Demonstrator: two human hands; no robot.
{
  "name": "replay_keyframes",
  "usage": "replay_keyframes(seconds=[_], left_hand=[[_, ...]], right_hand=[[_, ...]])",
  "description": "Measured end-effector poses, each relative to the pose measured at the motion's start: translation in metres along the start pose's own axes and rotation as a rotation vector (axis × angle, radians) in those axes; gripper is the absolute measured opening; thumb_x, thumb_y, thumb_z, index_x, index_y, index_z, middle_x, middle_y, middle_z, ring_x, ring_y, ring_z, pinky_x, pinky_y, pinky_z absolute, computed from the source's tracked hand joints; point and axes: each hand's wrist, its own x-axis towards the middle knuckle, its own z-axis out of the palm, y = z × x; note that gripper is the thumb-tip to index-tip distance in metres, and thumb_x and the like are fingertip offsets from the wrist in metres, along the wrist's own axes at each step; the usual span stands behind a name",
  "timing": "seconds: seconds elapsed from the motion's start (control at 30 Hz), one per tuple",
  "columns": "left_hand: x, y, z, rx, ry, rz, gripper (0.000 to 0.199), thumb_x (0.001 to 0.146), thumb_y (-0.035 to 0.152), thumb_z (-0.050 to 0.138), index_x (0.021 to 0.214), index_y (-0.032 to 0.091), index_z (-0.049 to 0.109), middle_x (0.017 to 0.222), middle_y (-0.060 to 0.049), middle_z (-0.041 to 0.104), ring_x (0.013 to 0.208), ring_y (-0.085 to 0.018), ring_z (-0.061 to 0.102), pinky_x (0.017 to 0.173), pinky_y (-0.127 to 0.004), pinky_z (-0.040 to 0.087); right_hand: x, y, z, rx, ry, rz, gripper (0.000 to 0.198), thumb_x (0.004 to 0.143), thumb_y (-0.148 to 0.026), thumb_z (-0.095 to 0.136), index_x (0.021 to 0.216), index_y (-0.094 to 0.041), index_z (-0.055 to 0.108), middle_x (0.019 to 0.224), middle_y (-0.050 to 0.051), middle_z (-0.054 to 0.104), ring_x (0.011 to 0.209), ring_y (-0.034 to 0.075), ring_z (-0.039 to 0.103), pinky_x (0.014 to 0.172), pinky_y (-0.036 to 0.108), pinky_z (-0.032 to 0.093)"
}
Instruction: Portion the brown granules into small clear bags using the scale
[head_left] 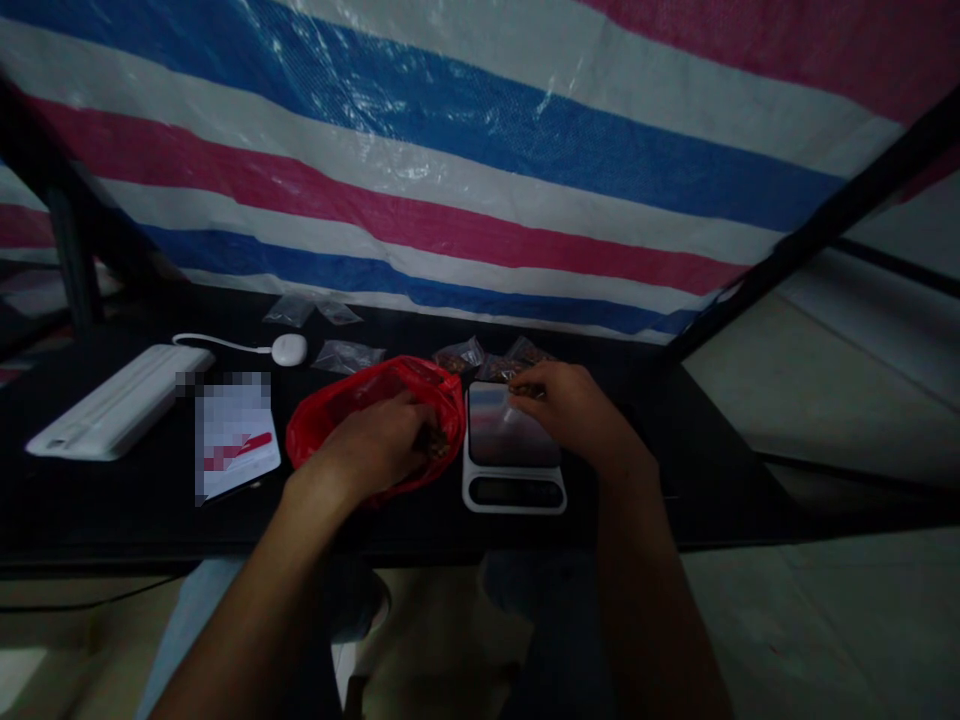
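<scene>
A red plastic bag (322,412) lies wide open on the black table. My left hand (382,440) reaches into it, its fingers curled round some small brown pieces (438,442). To the right of the bag is a white kitchen scale (517,480) with a shiny metal plate; its display looks dark. Over the plate's far right corner, my right hand (559,395) pinches more small brown pieces; whether a clear bag surrounds them I cannot tell. Behind the scale lie several small clear bags with brown contents (501,368).
Flat clear bags (349,356) lie behind the red bag. On the left are a long white device (120,402), a white round gadget with a cable (289,349) and a partly blurred phone or card (251,450). A striped tarp (450,150) closes off the back.
</scene>
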Motion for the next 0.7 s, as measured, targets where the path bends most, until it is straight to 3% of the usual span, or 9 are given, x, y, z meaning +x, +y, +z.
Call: replay_keyframes(seconds=[0.27,0.5,0.7], left_hand=[[0.002,-0.0028,-0.0075,-0.065,-0.018,0.027,0.027,0.09,0.017,0.055,0.101,0.023,0.079,0.104,-0.009,0.081,0.096,-0.026,0.074,0.083,-0.032,0.052],[0.0029,-0.0054,-0.007,-0.049,-0.005,0.024,0.027,0.091,0.015,0.054,0.098,0.022,0.079,0.102,-0.01,0.081,0.093,-0.025,0.075,0.083,-0.033,0.053],[0.0031,-0.0045,-0.004,-0.079,-0.023,0.012,0.024,0.086,0.018,0.063,0.103,0.022,0.079,0.103,-0.01,0.081,0.095,-0.025,0.075,0.083,-0.031,0.055]], right_hand=[[-0.0019,-0.0011,0.0004,-0.024,0.006,0.016,0.016,0.088,-0.013,0.07,0.094,-0.02,0.083,0.098,0.009,0.082,0.092,0.024,0.075,0.082,0.034,0.054],[-0.0025,-0.0044,-0.0037,-0.013,-0.017,0.055,0.025,0.087,-0.011,0.072,0.108,-0.02,0.081,0.107,0.01,0.081,0.094,0.024,0.075,0.081,0.033,0.053],[-0.0039,-0.0076,-0.007,0.0,0.005,0.049,0.02,0.09,-0.01,0.068,0.102,-0.019,0.081,0.103,0.009,0.081,0.091,0.023,0.074,0.08,0.032,0.051]])
